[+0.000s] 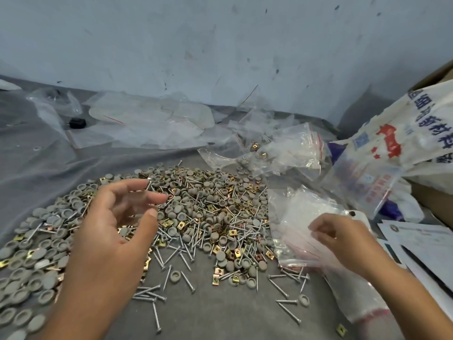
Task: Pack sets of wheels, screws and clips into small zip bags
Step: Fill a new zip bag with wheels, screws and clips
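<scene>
While the left hand [117, 224] hovers over the heap with fingers spread and loosely bent, holding nothing, the right hand [343, 239] pinches at the top sheet of a stack of empty zip bags [301, 229] lying just right of the pile. So this looks like the bag-picking step: one bag to peel off before anything goes in. Next move, I'd say, calls for separating a single thin bag and opening its mouth, then gathering parts with the free hand. Nearest us, loose screws [157, 315] lie scattered on the grey surface [220, 315], their long axes pointing every which way. Further out, the mixed heap of grey wheels [210, 192], screws and brass clips [181, 224]. Beyond it, filled zip bags [289, 148] lie piled, red seals towards the right, with a printed sack [404, 133] beside them.
</scene>
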`<state>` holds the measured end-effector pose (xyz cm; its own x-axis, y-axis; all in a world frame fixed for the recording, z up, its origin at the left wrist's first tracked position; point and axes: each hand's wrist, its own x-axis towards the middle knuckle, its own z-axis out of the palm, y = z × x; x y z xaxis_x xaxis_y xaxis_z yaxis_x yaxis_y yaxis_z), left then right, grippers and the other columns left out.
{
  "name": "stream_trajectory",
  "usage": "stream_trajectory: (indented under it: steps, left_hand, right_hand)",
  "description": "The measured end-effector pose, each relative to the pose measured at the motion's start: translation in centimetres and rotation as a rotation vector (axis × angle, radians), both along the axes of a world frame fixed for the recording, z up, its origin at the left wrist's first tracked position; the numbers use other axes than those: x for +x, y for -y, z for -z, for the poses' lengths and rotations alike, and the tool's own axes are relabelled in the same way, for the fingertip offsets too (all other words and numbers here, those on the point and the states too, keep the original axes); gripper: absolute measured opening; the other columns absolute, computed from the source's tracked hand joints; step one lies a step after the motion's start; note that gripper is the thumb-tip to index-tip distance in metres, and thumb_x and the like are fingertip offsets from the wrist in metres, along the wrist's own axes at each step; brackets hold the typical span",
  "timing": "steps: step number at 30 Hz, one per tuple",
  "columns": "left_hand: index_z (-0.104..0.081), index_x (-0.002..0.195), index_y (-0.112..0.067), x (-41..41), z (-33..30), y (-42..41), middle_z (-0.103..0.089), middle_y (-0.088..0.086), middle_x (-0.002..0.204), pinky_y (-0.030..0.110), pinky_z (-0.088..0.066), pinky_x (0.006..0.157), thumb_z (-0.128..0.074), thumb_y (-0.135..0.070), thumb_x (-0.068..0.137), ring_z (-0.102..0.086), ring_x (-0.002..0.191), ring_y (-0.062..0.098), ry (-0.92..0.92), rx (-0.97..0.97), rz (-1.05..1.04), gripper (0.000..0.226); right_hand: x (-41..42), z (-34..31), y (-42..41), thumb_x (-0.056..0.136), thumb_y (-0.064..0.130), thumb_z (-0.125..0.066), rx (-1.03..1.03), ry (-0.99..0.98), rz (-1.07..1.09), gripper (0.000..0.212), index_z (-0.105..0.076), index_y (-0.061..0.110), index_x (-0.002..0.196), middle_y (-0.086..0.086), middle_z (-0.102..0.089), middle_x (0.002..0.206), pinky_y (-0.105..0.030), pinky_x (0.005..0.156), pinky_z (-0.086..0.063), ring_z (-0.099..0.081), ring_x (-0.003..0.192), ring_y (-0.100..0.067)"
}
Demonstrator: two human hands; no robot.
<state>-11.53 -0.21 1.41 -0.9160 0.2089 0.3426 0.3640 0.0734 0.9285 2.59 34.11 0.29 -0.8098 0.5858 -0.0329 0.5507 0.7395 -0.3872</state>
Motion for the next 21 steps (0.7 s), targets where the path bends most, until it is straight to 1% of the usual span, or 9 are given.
stream_trajectory:
  steps: [1,5,8,10,12,14,16,18,21]
  left_hand:
    - [-0.056,0.112,-0.045,0.1,0.1,0.0,-0.073,-0.016,0.108,0.048,-0.051,0.090,-0.065,-0.032,0.086,-0.067,0.103,0.007,-0.004,-0.001,0.001,0.030]
    - [-0.056,0.110,-0.045,0.3,0.8,-0.3,-0.072,-0.019,0.106,0.043,-0.053,0.082,-0.067,-0.024,0.093,-0.067,0.098,0.001,-0.006,-0.065,0.031,0.030]
    - [-0.054,0.109,-0.047,0.4,1.3,-0.8,-0.071,-0.023,0.104,0.033,-0.053,0.075,-0.065,-0.018,0.091,-0.065,0.097,-0.002,0.016,-0.150,0.071,0.036]
    - [-0.054,0.110,-0.045,0.5,1.4,-1.1,-0.070,-0.025,0.104,0.040,-0.055,0.072,-0.065,-0.015,0.089,-0.066,0.092,0.000,0.015,-0.199,0.085,0.038]
    - [-0.055,0.113,-0.045,0.7,1.3,-1.2,-0.069,-0.025,0.107,0.051,-0.055,0.071,-0.065,-0.016,0.088,-0.067,0.085,0.008,0.012,-0.231,0.101,0.040]
    - [-0.055,0.114,-0.046,0.7,1.2,-1.2,-0.069,-0.025,0.108,0.052,-0.054,0.071,-0.066,-0.015,0.089,-0.067,0.082,0.020,-0.002,-0.242,0.111,0.041]
    - [-0.056,0.113,-0.044,0.6,1.1,-1.2,-0.069,-0.025,0.107,0.051,-0.054,0.073,-0.066,-0.014,0.089,-0.067,0.082,0.023,-0.004,-0.235,0.104,0.040]
    - [-0.057,0.113,-0.042,0.5,1.1,-1.1,-0.070,-0.023,0.107,0.051,-0.055,0.075,-0.065,-0.015,0.089,-0.068,0.085,0.014,0.005,-0.223,0.092,0.037]
    - [-0.057,0.112,-0.043,0.7,0.9,-1.2,-0.069,-0.026,0.105,0.039,-0.055,0.070,-0.064,-0.017,0.090,-0.065,0.093,0.000,-0.011,-0.225,0.090,0.035]
  right_hand:
    - [0.0,-0.5,0.2,0.092,0.018,-0.074,-0.002,-0.059,0.026,0.023,-0.066,0.039,0.087,0.017,-0.070,0.089,-0.018,0.076,-0.047,-0.066,0.088,-0.001]
    - [-0.9,-2.3,1.1,0.094,0.017,-0.071,-0.031,-0.191,0.033,0.025,-0.066,0.041,0.096,0.025,-0.070,0.079,-0.013,0.073,-0.046,-0.065,0.078,0.010]
    - [-2.2,-2.6,1.7,0.091,0.014,-0.076,-0.113,-0.220,0.060,0.029,-0.066,0.036,0.107,0.023,-0.072,0.072,-0.034,0.077,-0.059,-0.069,0.076,0.006]
    - [-2.9,-2.3,1.7,0.083,0.014,-0.084,-0.154,-0.259,0.126,0.037,-0.065,0.030,0.110,0.011,-0.075,0.078,-0.042,0.077,-0.061,-0.071,0.077,-0.004]
    - [-3.3,-2.2,1.3,0.075,0.014,-0.090,-0.249,-0.306,0.172,0.047,-0.064,0.026,0.112,0.005,-0.075,0.087,-0.037,0.068,-0.062,-0.072,0.078,-0.010]
    - [-3.2,-2.2,0.6,0.074,0.008,-0.089,-0.387,-0.318,0.179,0.050,-0.064,0.023,0.114,0.000,-0.074,0.097,-0.029,0.061,-0.062,-0.073,0.080,-0.013]
    - [-2.8,-2.4,0.0,0.078,0.001,-0.084,-0.455,-0.323,0.169,0.046,-0.066,0.019,0.116,-0.003,-0.074,0.103,-0.029,0.062,-0.062,-0.075,0.081,-0.016]
    - [-2.2,-3.1,0.0,0.082,-0.003,-0.079,-0.424,-0.379,0.152,0.040,-0.067,0.023,0.110,-0.003,-0.075,0.105,-0.026,0.061,-0.061,-0.075,0.080,-0.013]
    - [-1.7,-5.3,0.6,0.084,-0.002,-0.075,-0.343,-0.540,0.120,0.037,-0.066,0.029,0.101,0.006,-0.075,0.098,-0.017,0.056,-0.056,-0.073,0.081,-0.004]
